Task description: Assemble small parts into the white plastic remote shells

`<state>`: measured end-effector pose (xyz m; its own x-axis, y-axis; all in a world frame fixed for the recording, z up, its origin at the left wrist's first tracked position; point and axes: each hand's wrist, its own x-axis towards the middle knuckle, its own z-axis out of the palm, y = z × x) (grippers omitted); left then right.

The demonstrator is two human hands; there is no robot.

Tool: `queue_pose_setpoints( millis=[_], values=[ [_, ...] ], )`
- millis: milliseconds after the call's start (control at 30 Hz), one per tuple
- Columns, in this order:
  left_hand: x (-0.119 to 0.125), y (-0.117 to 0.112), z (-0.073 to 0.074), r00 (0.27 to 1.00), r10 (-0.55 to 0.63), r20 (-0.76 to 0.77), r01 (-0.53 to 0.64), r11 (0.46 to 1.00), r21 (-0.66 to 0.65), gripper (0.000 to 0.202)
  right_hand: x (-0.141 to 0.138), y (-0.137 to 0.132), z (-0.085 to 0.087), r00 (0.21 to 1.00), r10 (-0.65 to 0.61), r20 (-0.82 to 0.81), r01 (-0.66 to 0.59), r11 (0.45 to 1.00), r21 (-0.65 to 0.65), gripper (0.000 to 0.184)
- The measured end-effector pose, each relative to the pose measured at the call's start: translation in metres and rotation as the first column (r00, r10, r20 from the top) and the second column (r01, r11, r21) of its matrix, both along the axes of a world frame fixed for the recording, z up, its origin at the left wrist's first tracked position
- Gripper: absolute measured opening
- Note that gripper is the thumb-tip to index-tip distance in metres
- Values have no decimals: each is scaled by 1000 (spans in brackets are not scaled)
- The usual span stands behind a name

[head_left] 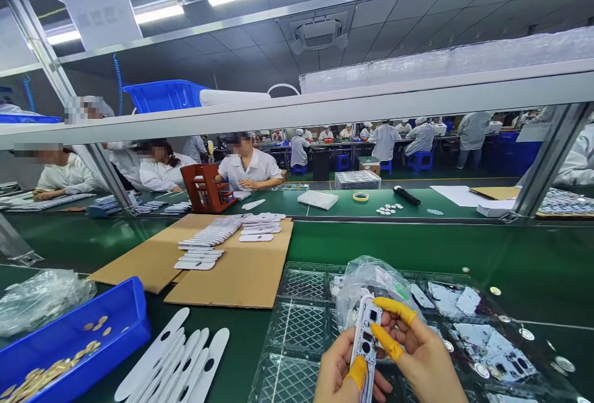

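My left hand point(341, 369) grips a long white plastic shell with a circuit board in it point(366, 335), its thumb in a yellow finger cot lying across the lower part. Over the upper end is my right hand point(417, 344), with two fingers in yellow cots closed on the shell's edge and face. Dark square and round parts show on the board. Right behind it lies a clear plastic bag point(371, 276) with small white pieces. Beneath both hands is a clear compartment tray point(297, 329); white circuit boards point(494, 347) lie in its right side.
Several white shells point(174, 359) lie beside a blue bin point(74, 347) of gold discs. More shells point(213, 233) are on cardboard point(241, 279). A metal-framed shelf point(297, 108) crosses overhead. Across the green conveyor belt point(371, 239), co-workers sit near a red-brown fixture point(206, 189).
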<state>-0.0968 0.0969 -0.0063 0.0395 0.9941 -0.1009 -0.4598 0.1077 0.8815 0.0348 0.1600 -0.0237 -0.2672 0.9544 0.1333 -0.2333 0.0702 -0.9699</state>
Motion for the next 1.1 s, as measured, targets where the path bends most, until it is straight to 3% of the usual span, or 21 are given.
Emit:
queue_pose_setpoints(
  millis=[333, 500, 633, 733, 833, 1000, 1100],
  values=[
    [-2, -1, 14, 998, -46, -37, 48, 998, 35, 56, 3, 3, 5, 998, -35, -46, 36, 999, 8, 46],
    [-4, -1, 17, 995, -97, -24, 98, 994, 55, 54, 2, -3, 24, 996, 77, -36, -79, 995, -68, 24],
    [-2, -2, 14, 995, -89, -38, 91, 994, 54, 59, 5, -8, 34, 993, 113, -30, -116, 990, -85, 23],
    [1, -1, 8, 996, -37, -87, 37, 999, 7, 59, 6, -10, 32, 997, 82, -7, -82, 994, -69, 24],
    [3, 1, -1, 987, 50, -155, -46, 999, 28, 52, 6, -10, 30, 998, 2, 67, -4, 999, 32, 22],
    [0, 4, -4, 920, 253, -299, -190, 956, 224, 39, 3, -8, 33, 988, 26, 153, -48, 988, 145, 19],
    [-5, 2, 5, 890, 383, -248, -300, 900, 316, 35, -1, -11, 33, 974, 59, 217, -102, 977, 190, 22]
  ],
)
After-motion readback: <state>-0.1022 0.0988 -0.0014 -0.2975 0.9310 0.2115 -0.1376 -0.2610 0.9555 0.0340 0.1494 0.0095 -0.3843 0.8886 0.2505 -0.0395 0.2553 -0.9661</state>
